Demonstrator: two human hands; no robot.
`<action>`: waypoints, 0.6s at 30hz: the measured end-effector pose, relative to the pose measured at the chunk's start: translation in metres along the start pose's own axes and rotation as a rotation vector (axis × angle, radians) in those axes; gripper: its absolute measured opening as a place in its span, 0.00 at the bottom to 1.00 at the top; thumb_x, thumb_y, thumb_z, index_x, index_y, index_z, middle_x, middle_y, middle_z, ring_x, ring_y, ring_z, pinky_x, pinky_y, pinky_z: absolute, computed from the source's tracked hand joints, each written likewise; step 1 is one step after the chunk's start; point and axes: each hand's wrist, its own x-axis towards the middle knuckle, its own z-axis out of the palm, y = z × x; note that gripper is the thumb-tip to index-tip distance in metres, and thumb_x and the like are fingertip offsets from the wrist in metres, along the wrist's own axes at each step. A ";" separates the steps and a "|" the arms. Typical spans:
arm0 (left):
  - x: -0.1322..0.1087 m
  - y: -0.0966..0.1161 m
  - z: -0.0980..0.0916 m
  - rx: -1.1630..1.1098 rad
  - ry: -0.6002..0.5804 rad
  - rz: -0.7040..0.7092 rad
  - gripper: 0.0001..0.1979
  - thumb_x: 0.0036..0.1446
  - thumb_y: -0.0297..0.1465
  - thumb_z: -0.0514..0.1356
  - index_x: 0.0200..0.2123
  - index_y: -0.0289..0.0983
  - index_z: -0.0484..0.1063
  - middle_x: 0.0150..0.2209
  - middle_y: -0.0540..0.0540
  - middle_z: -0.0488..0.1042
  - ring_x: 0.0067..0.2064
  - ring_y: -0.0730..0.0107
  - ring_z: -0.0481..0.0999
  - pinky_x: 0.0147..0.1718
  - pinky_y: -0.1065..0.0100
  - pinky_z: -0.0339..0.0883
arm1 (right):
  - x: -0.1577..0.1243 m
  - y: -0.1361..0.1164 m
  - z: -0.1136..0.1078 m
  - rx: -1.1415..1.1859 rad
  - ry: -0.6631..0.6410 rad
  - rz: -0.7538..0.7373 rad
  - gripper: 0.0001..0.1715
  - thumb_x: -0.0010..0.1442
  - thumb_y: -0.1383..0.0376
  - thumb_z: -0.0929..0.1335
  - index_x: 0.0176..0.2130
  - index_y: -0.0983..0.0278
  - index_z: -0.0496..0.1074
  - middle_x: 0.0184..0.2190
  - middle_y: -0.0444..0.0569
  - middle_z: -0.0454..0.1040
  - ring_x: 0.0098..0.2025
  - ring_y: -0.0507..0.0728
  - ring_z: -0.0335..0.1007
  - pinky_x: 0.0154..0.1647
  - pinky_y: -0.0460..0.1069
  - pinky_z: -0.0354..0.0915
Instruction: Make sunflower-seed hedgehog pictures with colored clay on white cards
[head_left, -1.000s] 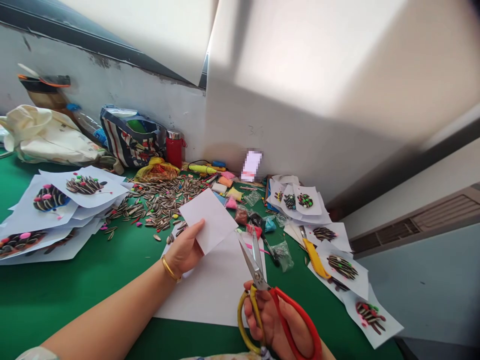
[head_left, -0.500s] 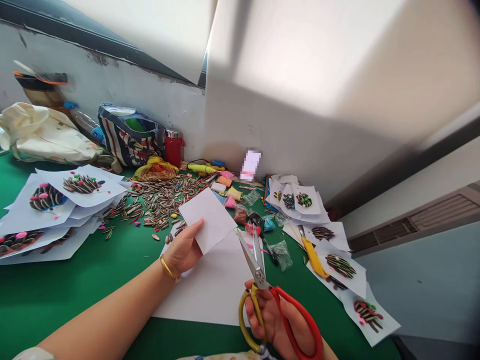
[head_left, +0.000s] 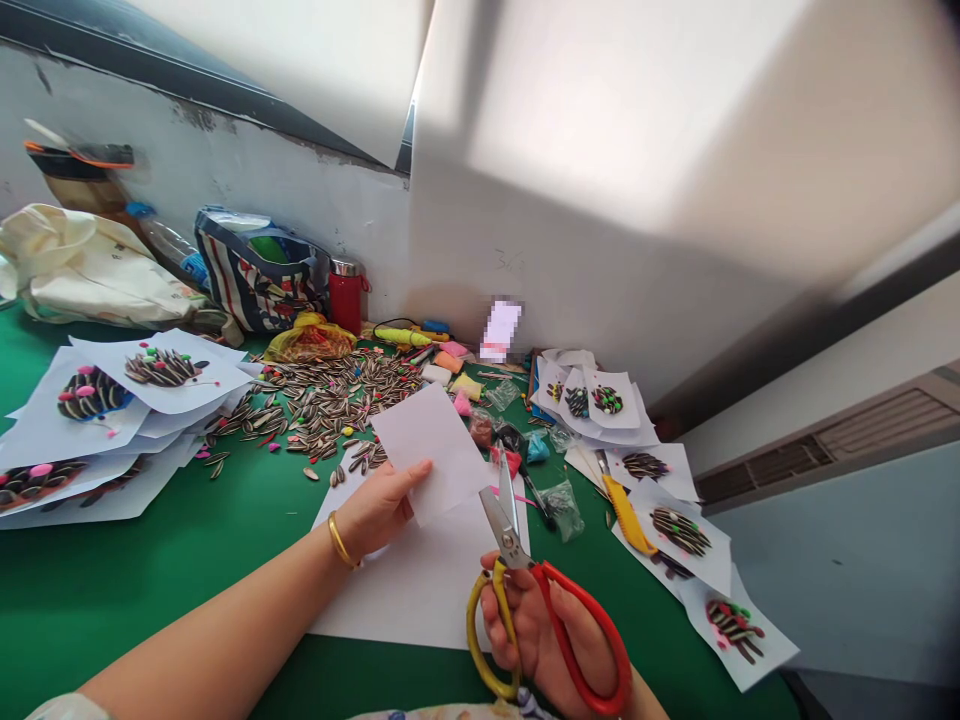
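Note:
My left hand [head_left: 386, 505] pinches a small white paper card [head_left: 435, 440] by its lower left edge, thumb on top. In my right hand [head_left: 540, 625] is a pair of scissors [head_left: 514, 550] with one yellow and one red handle. Their blades stand apart and point up, close to the card's right corner. Beneath both hands lies a larger white sheet [head_left: 405, 600] on the green table [head_left: 187, 560]. A few sunflower seeds [head_left: 364, 460] rest at that sheet's upper left corner.
A heap of striped seeds [head_left: 322, 395] spreads behind the card. Coloured clay packets [head_left: 480, 430] lie beside it. Stacked seed pictures [head_left: 165, 375] are at left, more pictures [head_left: 679, 530] with a yellow box cutter [head_left: 628, 515] at right. A red flask [head_left: 346, 300] and bags stand by the wall.
The card in my left hand has shifted right and slightly down, nearer the blades. The scissors have moved a little left, and their blades have come closer together.

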 end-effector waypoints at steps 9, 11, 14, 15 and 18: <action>0.003 -0.003 -0.001 0.189 -0.003 0.095 0.24 0.48 0.38 0.71 0.47 0.32 0.77 0.44 0.37 0.80 0.44 0.52 0.80 0.42 0.61 0.74 | 0.007 0.001 0.001 0.071 -0.057 -0.028 0.36 0.58 0.46 0.68 0.55 0.68 0.69 0.37 0.52 0.68 0.31 0.51 0.60 0.29 0.45 0.55; 0.003 -0.004 -0.002 0.197 -0.005 0.114 0.23 0.48 0.38 0.71 0.46 0.32 0.77 0.45 0.37 0.80 0.44 0.52 0.80 0.42 0.61 0.74 | 0.008 0.002 0.000 0.066 -0.066 -0.053 0.35 0.58 0.45 0.68 0.54 0.68 0.70 0.35 0.50 0.67 0.27 0.48 0.57 0.26 0.44 0.52; 0.003 -0.003 -0.003 0.206 -0.003 0.112 0.23 0.48 0.39 0.71 0.45 0.31 0.78 0.45 0.36 0.80 0.42 0.53 0.80 0.41 0.62 0.74 | 0.009 0.003 -0.002 0.057 -0.079 -0.055 0.34 0.60 0.45 0.66 0.53 0.67 0.71 0.32 0.47 0.66 0.23 0.45 0.51 0.21 0.42 0.47; 0.003 -0.003 -0.003 0.208 0.001 0.105 0.23 0.48 0.39 0.71 0.44 0.31 0.78 0.44 0.36 0.80 0.42 0.53 0.80 0.41 0.62 0.74 | 0.009 0.003 -0.003 0.053 -0.080 -0.053 0.33 0.61 0.44 0.66 0.53 0.67 0.71 0.31 0.46 0.65 0.22 0.44 0.49 0.19 0.41 0.46; 0.004 -0.002 -0.004 0.206 -0.001 0.100 0.23 0.47 0.39 0.71 0.43 0.31 0.79 0.42 0.36 0.81 0.41 0.53 0.80 0.40 0.61 0.74 | 0.011 0.004 -0.008 0.038 -0.072 -0.049 0.32 0.62 0.44 0.66 0.52 0.65 0.71 0.29 0.43 0.64 0.19 0.42 0.45 0.16 0.40 0.43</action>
